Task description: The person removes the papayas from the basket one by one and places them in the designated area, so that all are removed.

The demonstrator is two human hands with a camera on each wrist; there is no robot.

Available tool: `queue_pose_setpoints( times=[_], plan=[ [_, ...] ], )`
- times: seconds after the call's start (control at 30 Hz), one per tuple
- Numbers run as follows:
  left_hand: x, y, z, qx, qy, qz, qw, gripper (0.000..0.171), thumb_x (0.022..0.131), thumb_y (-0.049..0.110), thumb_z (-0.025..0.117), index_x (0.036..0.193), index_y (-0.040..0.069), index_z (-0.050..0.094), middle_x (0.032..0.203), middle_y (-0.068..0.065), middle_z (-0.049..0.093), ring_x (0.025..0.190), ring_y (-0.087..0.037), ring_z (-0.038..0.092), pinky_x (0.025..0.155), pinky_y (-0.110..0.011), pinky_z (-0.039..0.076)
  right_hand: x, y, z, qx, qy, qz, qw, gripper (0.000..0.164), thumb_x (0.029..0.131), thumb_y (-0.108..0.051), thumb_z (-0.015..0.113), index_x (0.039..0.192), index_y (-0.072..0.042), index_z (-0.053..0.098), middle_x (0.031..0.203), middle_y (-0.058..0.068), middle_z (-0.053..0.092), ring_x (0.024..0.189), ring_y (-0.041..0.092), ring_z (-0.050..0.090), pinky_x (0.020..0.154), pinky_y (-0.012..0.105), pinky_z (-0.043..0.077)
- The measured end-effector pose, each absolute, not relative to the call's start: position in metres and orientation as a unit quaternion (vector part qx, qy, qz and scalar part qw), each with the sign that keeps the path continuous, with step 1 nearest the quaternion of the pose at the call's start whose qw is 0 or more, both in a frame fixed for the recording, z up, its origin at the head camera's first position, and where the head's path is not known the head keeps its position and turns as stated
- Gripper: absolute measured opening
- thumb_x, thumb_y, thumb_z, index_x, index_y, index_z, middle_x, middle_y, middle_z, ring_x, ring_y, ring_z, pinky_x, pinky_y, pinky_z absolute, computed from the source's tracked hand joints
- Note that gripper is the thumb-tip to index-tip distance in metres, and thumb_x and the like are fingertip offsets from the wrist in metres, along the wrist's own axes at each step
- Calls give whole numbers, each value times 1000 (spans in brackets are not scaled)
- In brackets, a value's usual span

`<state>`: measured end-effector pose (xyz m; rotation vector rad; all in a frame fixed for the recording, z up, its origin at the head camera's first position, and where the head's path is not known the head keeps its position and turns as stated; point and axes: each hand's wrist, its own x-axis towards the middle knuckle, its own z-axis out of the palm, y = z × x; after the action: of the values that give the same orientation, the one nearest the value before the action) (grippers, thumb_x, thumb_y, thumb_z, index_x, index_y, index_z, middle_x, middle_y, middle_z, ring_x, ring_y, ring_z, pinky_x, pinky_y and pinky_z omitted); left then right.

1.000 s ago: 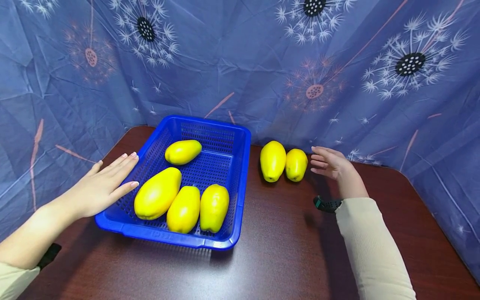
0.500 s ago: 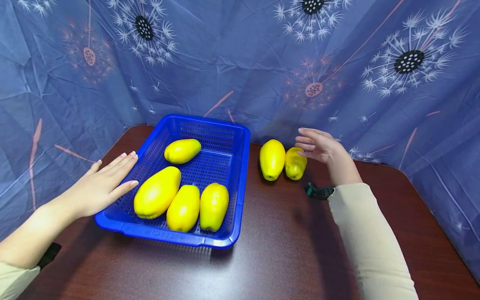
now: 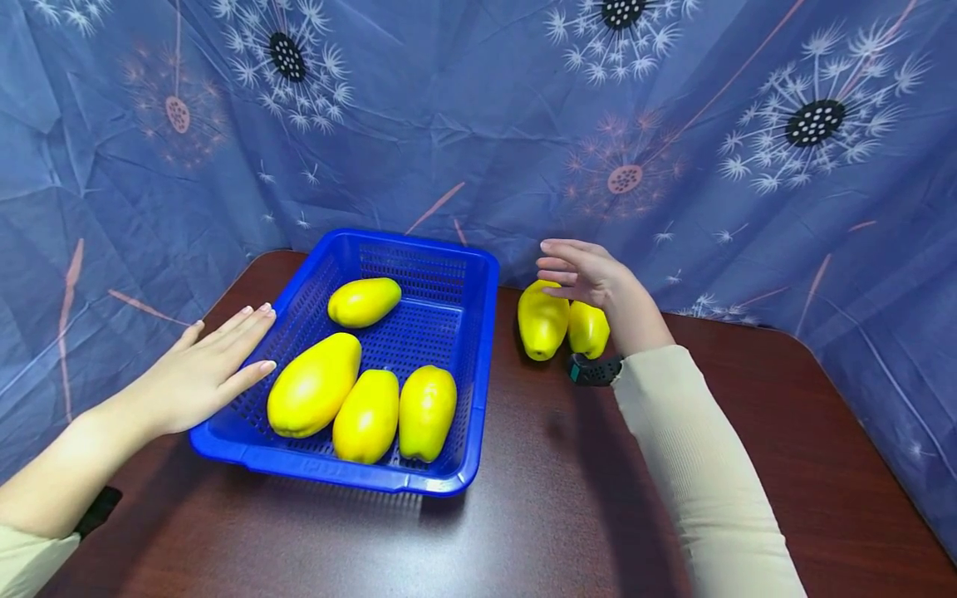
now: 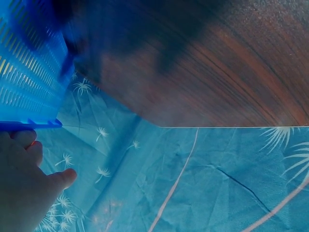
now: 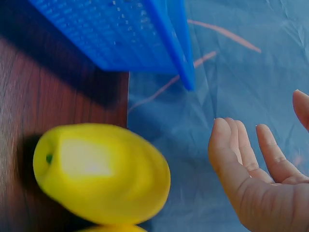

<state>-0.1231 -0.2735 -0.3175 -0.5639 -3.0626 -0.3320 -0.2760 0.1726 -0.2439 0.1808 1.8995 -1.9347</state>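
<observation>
My left hand (image 3: 198, 370) rests with straight fingers on the left rim of a blue plastic basket (image 3: 489, 349). Inside the basket lie several yellow papayas, among them a large papaya (image 3: 314, 386) near the hand and a smaller papaya (image 3: 365, 302) towards the back. To the right of the basket, two more stand side by side on the table: a papaya (image 3: 542, 324) and a smaller papaya (image 3: 588, 330). Over this pair my right hand (image 3: 591, 274) hovers, fingers loosely extended, partly hiding their tops. In the right wrist view a papaya (image 5: 101, 171) lies apart from the fingers (image 5: 273, 152).
The dark brown wooden table (image 3: 523, 507) carries the basket and the loose papayas. A blue curtain (image 3: 478, 124) with dandelion prints hangs close behind the table and along its sides. A dark band (image 3: 594, 371) is at my right wrist.
My right hand has moved left and slightly up, from beside the smaller loose papaya to above the pair. The left hand, the basket and the papayas have stayed in place.
</observation>
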Motion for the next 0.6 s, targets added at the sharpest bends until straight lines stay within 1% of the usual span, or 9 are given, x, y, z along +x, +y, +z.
queue_pose_setpoints(
  times=[0.37, 0.53, 0.6],
  plan=[
    [-124, -273, -318, -184, -977, -105, 17, 68, 98, 43, 39, 150, 9, 13, 154, -13, 15, 142, -29, 8, 106, -63, -2, -278, 132, -250, 59, 684, -693, 219, 56, 92, -23, 59, 142, -12, 37, 139, 16, 42, 127, 32, 42, 101, 46, 38],
    [-124, -274, -319, -184, -977, -107, 18, 67, 98, 43, 39, 150, 9, 14, 154, -13, 15, 142, -29, 8, 106, -63, -2, -279, 114, -254, 53, 683, -694, 222, 52, 91, -21, 60, 139, -11, 41, 137, 17, 45, 124, 32, 46, 99, 46, 40],
    [-124, -275, -320, -185, -977, -107, 19, 67, 98, 42, 39, 150, 9, 14, 154, -13, 15, 142, -29, 8, 106, -62, -3, -278, 107, -256, 47, 680, -696, 226, 51, 91, -20, 60, 138, -10, 42, 138, 18, 45, 125, 33, 45, 98, 47, 40]
  ],
)
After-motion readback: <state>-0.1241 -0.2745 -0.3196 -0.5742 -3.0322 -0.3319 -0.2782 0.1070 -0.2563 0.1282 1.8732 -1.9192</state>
